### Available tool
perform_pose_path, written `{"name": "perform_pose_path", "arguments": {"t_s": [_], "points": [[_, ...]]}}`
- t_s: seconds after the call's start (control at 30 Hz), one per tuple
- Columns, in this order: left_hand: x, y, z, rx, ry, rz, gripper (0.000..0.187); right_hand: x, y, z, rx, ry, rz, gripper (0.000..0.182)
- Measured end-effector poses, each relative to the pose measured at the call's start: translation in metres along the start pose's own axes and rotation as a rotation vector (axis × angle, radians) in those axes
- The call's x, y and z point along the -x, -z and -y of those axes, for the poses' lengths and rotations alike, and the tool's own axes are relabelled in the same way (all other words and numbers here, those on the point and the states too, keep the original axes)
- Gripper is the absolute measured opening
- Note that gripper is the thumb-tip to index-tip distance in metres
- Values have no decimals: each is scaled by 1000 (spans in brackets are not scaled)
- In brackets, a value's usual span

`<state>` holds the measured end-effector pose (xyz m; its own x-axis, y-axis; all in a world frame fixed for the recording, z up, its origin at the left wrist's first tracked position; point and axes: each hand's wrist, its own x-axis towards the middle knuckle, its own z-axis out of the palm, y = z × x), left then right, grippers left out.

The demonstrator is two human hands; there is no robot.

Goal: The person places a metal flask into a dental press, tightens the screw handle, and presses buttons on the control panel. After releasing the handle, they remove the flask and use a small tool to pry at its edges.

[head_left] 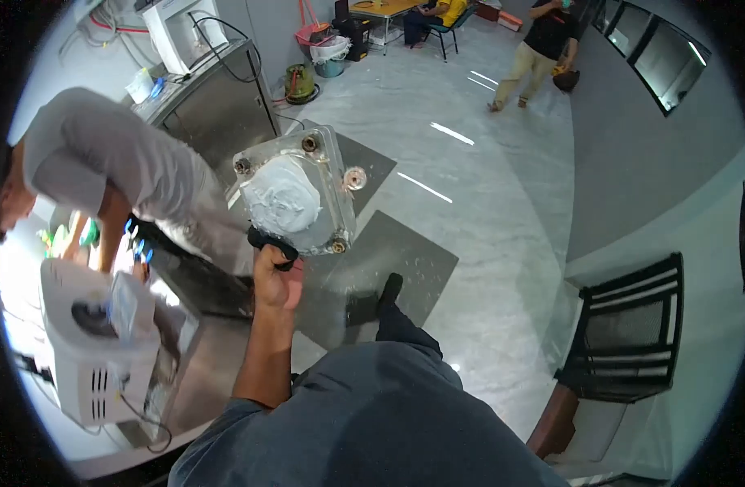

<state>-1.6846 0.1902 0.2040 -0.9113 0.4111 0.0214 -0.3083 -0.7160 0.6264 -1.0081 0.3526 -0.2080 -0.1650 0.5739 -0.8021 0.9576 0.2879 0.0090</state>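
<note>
Own body, head view.

Hand: one only in view; L or R can't tell. Raised in front of torso, fingers curled shut round a dark grip, knuckles up, thumb side toward camera.

Wrist: straight, in line w/ forearm.

Forearm: bare, runs from lower centre of frame upward, near vertical, slight lean to the right at top. Elbow bent, low, close to body.

Upper arm/shoulder: covered by grey-blue short sleeve, bottom centre.

Other arm & hand: not seen.

Legs: one leg in dark trousers, dark shoe, planted forward on floor, just right of forearm.
</note>
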Motion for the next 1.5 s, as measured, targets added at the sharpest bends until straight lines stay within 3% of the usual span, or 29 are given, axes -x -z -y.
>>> {"name": "perform_pose_path", "arguments": {"t_s": [0.13,0.17,0.23,0.3,0.33,0.37,0.43,0.53,0.6,0.63,0.67,0.83,0.9,0.93,1.03,1.2,1.27,1.3,1.37,1.5], "points": [[-137,-18,17,6,-42,22,17,-105,130,115,-2,121,-48,25],[-186,18,8,14,-30,171,25,-132,168,150,38,181,-109,24],[-249,31,0,59,-46,164,30,-216,253,229,280,518,-383,22],[-303,40,-3,93,-64,175,38,-323,370,336,477,854,-906,25],[-332,50,-2,90,-69,194,41,-349,433,406,-168,815,-821,30],[-359,48,1,82,-94,57,40,-295,523,501,-601,520,-493,30],[-415,39,7,76,-98,-113,38,-244,639,632,-746,600,-469,29],[-516,38,41,113,-104,-44,38,-268,747,747,-663,807,-511,25],[-589,24,45,112,-91,-44,39,-268,777,795,-639,963,-601,24],[-620,23,52,67,-100,-87,39,-275,768,812,-708,927,-628,26],[-682,20,60,24,-90,-138,39,-290,770,843,-773,871,-653,29],[-844,29,57,49,-79,-156,39,-329,752,895,-904,647,-477,27],[-910,69,51,21,-92,-110,34,-333,762,930,-1000,358,-295,28],[-942,61,50,7,-87,-165,28,-350,777,950,-988,345,-289,28],[-1032,63,62,12,-89,-210,23,-425,845,1029,-889,576,-310,31],[-1167,79,78,13,-34,-335,28,-488,1016,1239,-694,876,-299,33],[-1204,36,85,-2,-143,-282,29,-506,1071,1314,-716,1130,-172,35],[-1225,31,89,-21,-157,-306,31,-514,1089,1353,-606,1113,-302,35],[-1271,38,103,-39,-156,-346,33,-488,1139,1425,-625,1087,-92,34],[-1369,69,141,-119,-136,-354,37,-520,1178,1529,-642,1131,-123,33]]}}
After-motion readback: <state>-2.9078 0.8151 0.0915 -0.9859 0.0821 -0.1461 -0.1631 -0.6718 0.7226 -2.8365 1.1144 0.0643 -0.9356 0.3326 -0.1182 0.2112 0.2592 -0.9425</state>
